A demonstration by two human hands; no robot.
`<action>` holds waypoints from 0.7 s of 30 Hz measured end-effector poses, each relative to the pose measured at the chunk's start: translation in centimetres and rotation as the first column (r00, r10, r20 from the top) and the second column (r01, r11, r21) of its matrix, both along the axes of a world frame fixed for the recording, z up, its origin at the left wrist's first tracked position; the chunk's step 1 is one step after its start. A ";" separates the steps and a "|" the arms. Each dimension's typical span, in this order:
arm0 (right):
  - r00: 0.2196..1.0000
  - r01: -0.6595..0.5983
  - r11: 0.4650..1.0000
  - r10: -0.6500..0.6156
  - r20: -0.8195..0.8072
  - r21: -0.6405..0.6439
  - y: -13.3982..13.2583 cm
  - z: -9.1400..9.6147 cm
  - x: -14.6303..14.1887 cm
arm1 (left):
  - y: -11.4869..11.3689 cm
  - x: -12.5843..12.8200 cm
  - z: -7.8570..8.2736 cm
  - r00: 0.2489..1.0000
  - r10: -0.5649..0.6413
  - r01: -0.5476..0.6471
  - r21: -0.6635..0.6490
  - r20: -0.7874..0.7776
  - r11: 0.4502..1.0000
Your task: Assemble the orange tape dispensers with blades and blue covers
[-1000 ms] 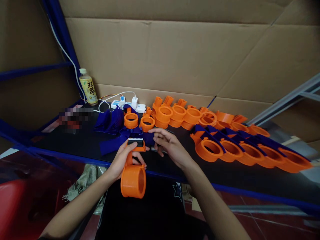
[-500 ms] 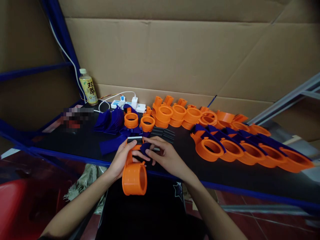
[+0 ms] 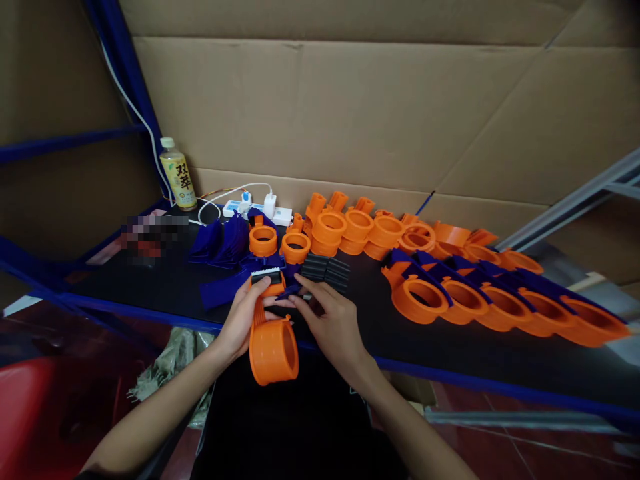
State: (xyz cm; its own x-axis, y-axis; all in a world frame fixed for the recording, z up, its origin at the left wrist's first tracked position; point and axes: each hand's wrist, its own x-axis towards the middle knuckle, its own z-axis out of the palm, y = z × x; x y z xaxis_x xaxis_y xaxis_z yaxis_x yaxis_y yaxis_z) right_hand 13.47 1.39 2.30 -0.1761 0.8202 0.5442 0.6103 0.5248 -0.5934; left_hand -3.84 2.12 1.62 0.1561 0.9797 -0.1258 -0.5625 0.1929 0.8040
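Note:
My left hand grips the neck of an orange tape dispenser, whose round drum hangs below the table edge and whose toothed metal blade points up. My right hand is right beside it with fingers curled, pinching a small dark blue plastic piece against the dispenser's neck. Loose blue plastic pieces lie on the black table just beyond my left hand. A small stack of black parts sits just past my right fingers.
Several orange dispenser bodies are piled at the back. A row with blue parts fitted runs right. A drink bottle, power strip with cables and cardboard wall stand behind. A red object is lower left.
My right hand pulled back from the far blue pieces toward me, bringing a small blue piece to the dispenser's neck. The dispenser tilted slightly, and the black stack is now uncovered.

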 end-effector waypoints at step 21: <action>0.995 -0.103 0.994 0.103 0.005 0.020 -0.3 0.1 0.0 | -0.4 0.1 0.2 0.997 0.082 -0.081 0.036 -0.014 0.996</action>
